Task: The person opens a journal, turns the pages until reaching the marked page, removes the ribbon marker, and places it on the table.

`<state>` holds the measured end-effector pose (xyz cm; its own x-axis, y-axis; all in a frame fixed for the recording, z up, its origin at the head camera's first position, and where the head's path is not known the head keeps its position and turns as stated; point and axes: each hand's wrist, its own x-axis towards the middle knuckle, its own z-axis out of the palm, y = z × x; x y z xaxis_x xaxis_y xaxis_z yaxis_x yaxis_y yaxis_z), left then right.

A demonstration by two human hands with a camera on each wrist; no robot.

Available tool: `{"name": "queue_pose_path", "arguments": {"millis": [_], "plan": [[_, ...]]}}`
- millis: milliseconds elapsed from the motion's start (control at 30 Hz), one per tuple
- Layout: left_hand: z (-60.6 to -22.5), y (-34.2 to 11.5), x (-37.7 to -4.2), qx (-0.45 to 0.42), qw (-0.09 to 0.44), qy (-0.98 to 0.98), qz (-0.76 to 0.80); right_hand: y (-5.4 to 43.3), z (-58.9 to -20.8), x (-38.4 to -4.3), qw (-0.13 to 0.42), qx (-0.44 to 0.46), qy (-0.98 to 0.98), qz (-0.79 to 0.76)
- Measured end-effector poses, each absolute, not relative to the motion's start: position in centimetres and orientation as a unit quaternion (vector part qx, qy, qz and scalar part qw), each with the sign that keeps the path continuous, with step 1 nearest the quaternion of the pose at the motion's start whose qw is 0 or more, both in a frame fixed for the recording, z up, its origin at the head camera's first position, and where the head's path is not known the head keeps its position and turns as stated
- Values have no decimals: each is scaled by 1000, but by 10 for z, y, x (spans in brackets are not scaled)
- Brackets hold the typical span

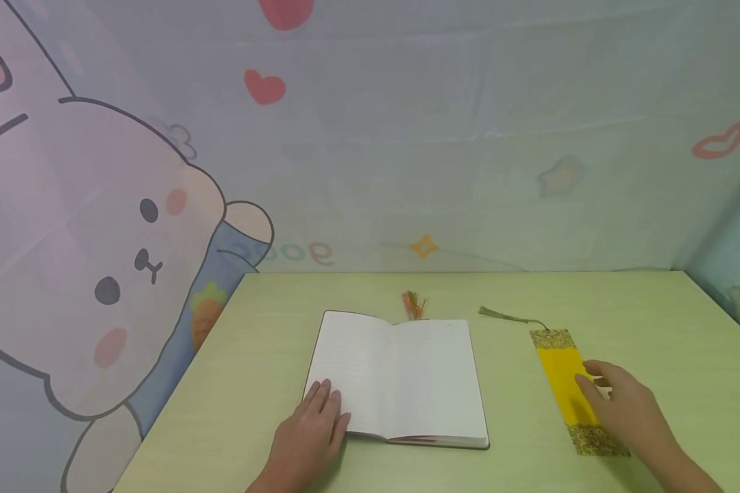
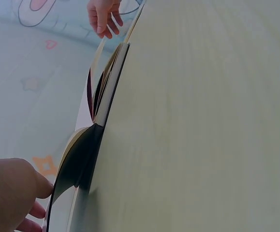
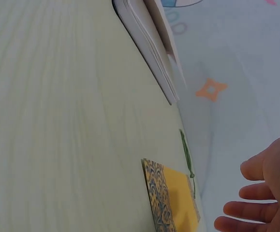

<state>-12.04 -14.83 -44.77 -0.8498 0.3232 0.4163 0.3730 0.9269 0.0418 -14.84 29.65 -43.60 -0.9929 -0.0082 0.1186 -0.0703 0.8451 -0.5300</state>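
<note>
An open notebook [image 1: 434, 383] with blank-looking pale pages lies flat on the table. My left hand [image 1: 308, 435] rests on the lower left corner of its left page, fingers extended. Off to the right lies a yellow bookmark [image 1: 561, 383] with patterned gold ends and a green tassel [image 1: 502, 315]. Above the bookmark's right edge is my right hand [image 1: 632, 411], fingers loosely bent and apart. In the right wrist view this hand [image 3: 270, 193] holds nothing, and a gap shows between it and the bookmark [image 3: 178, 198].
A multicoloured tassel [image 1: 414, 305] sticks out past the notebook's top edge. The pale green table [image 1: 210, 411] ends at a printed cloth backdrop [image 1: 469, 171] with hearts and a cartoon rabbit.
</note>
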Motion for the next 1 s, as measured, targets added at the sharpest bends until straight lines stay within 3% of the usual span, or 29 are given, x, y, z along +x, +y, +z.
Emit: {"name": "queue_pose_path", "arguments": {"millis": [433,1000], "plan": [[-448,-149,-121,-179,203,-961,-64,274,-438,-143,179,99,-936,287],[-449,-150,-121,-183,216,-957,-62,248,-442,-148,196,176,-916,302]]}}
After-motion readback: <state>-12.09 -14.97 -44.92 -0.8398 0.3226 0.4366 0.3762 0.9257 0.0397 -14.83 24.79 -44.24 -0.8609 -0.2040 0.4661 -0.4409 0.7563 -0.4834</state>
